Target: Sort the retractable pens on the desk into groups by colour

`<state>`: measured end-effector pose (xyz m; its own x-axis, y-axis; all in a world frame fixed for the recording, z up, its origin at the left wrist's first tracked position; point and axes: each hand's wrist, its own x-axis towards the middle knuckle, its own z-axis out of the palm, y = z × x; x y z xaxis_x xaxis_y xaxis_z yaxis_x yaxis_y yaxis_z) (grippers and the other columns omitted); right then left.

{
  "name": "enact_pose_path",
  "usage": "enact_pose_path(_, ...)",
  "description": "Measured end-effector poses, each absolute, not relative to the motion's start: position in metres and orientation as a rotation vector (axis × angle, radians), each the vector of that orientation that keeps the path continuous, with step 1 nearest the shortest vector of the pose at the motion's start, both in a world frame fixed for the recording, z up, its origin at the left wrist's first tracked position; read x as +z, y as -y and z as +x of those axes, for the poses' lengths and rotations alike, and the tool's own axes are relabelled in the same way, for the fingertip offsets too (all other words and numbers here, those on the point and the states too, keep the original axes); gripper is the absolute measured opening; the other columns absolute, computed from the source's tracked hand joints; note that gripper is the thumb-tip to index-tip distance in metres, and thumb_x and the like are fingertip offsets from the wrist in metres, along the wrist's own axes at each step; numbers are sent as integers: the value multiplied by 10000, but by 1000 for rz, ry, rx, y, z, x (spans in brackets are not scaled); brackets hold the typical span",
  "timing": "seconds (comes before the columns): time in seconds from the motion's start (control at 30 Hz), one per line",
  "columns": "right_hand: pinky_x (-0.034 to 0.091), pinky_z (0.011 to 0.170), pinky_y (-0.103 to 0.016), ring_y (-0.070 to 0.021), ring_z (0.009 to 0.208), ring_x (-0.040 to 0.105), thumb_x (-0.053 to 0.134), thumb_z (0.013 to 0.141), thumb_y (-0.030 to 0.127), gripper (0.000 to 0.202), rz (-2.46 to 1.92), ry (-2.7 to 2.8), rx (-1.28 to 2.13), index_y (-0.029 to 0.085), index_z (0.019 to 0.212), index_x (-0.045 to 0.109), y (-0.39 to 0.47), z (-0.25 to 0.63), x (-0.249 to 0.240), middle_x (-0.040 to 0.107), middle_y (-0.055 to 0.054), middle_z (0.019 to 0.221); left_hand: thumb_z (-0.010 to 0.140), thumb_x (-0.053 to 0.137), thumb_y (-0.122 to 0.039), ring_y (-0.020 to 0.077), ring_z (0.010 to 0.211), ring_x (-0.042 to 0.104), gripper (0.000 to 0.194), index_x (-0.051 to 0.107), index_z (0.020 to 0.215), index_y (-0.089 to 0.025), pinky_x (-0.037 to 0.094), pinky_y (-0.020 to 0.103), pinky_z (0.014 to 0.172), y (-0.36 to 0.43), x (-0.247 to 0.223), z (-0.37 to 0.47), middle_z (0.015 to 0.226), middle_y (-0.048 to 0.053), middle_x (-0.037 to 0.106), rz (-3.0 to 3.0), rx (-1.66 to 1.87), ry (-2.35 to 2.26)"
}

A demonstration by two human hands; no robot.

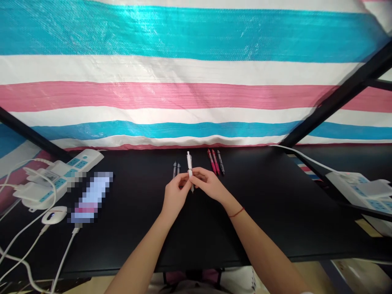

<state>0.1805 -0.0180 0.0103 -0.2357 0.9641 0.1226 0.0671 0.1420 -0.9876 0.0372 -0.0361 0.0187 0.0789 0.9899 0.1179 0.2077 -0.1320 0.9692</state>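
Between my two hands, over the middle of the black table, I hold a white pen (189,162) nearly upright, its clip end pointing away from me and its tip towards me. My left hand (176,192) pinches it from the left with thumb and fingers. From the right, my right hand (210,184) also grips its middle, a thin red cord around that wrist. Just beyond my left hand lie two slim grey pens (174,168), partly hidden by it. Past my right hand are two red pens (213,161) and a dark grey pen (220,162), side by side.
On the left of the black table (269,212) lie a power strip (65,179) with plugs and cables, a blurred phone (92,198) on a cable and a small white device (54,215). Another power strip (364,192) is at right. A striped sheet (196,69) hangs behind.
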Motion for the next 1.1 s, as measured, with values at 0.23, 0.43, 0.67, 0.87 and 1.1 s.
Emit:
enact_pose_path(0.23, 491, 549, -292, -171, 609, 601, 539, 783, 480, 398, -1281, 1222, 859, 153, 984, 644, 5, 207, 11, 669, -54, 760, 869, 497, -201, 170, 810, 684, 237, 657, 1043, -198, 570, 317, 773, 39, 15, 37, 942, 46, 714, 1977, 1185, -1284)
enact_pose_path(0.43, 458, 735, -353, -255, 793, 632, 457, 828, 356, 350, -1973, 1269, 224, 129, 906, 712, -4, 258, 9, 700, -126, 829, 869, 494, -204, 275, 1127, 573, 241, 665, 1038, -183, 471, 459, 973, 32, 4, 30, 1046, 96, 683, 2282, 1139, -1514)
enact_pose_path(0.67, 427, 663, -321, -250, 802, 620, 448, 869, 335, 335, -2213, 1374, 196, 149, 1017, 684, -12, 255, 2, 676, -124, 881, 882, 497, -275, 369, 1363, 315, 396, 557, 1261, -178, 323, 593, 1050, 26, -9, 24, 1426, 147, 448, 2318, 680, -1764)
enact_pose_path(0.87, 457, 749, -392, -256, 785, 595, 406, 889, 368, 351, -1816, 1422, 207, 162, 1001, 667, 40, 226, 42, 644, -127, 894, 884, 491, -279, 354, 1354, 341, 401, 567, 1259, -157, 294, 551, 1087, 28, -11, 27, 1443, 151, 430, 2337, 572, -1810)
enact_pose_path(1.1, 532, 747, -299, -179, 944, 613, 573, 884, 361, 207, -984, 2283, 1049, 263, 1057, 629, 184, 150, 31, 609, -41, 1143, 899, 448, -286, 346, 1352, 350, 421, 543, 1284, -147, 306, 545, 1086, 32, -13, 28, 1441, 145, 435, 2385, 537, -1842)
